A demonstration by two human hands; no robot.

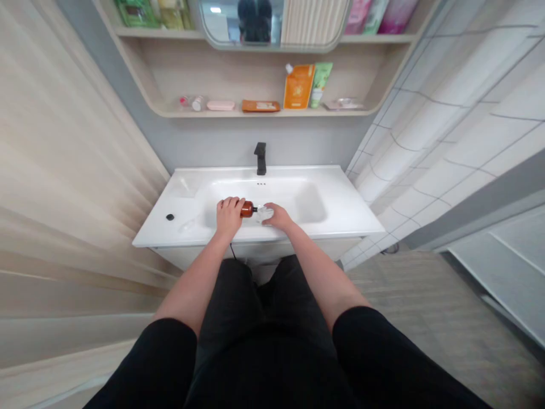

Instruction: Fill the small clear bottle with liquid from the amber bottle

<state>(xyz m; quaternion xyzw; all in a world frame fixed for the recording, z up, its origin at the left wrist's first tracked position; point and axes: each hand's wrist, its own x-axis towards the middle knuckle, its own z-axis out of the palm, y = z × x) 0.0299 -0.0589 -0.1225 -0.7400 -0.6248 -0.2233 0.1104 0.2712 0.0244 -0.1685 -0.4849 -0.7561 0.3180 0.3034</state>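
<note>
Over the white sink basin (306,199), my left hand (230,215) is wrapped round a brown bottle (246,209), which lies tilted on its side with its dark neck pointing right. The neck meets the mouth of a small clear container (264,214), held by my right hand (277,216) with the fingers curled about it. Whether liquid passes between the two is too small to make out. On the counter left of the basin lies a small black round cap (170,217).
A black faucet (261,159) stands behind the basin. Above it, a shelf (204,114) carries an orange pouch (298,86), a green tube (320,85), an orange box (260,106) and a pink case (220,105). A clear item (186,187) rests on the counter's left.
</note>
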